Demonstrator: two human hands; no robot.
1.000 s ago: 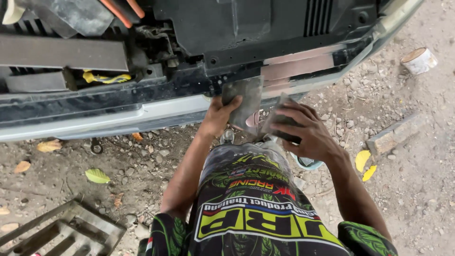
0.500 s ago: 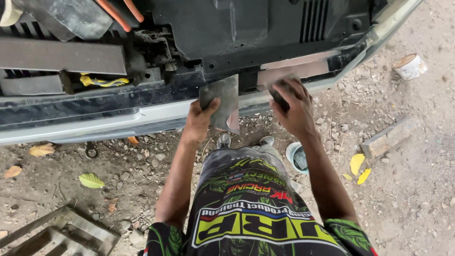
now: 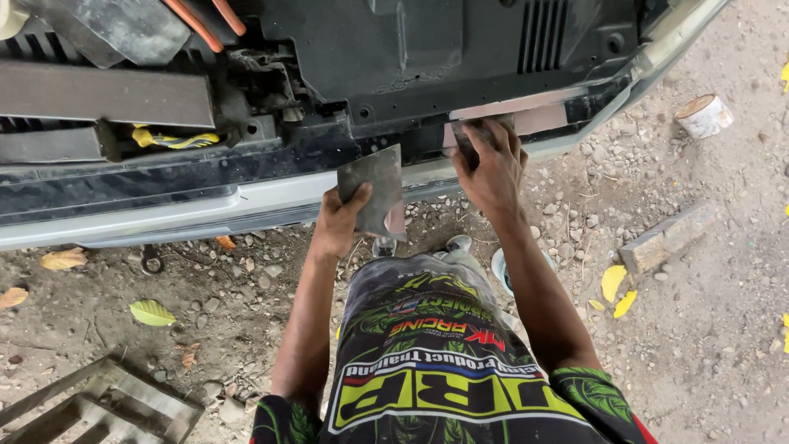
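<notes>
A: What has each hand got?

B: The left hand (image 3: pixel 339 220) has its fingers (image 3: pixel 355 197) clenched on the lower edge of a flat grey metal plate (image 3: pixel 371 187), held upright just in front of the car bumper (image 3: pixel 246 197), by its lower edge. The right hand (image 3: pixel 491 171) presses a small dark spreader (image 3: pixel 470 136) against the pale filler patch (image 3: pixel 518 115) towards the bumper's right end; its fingers are closed on the tool.

A: How would you work that patch well?

B: I'd judge: keep the spreader at a low angle, pull in long even strokes past the patch edges, and hold the plate close by so it stays within reach.

A: Anything underfoot?

B: Gravel ground (image 3: pixel 707 329), yellow leaves (image 3: pixel 612 284), a stone block (image 3: pixel 670 238), and a metal grate (image 3: pixel 107 403) at the lower left corner.
</notes>
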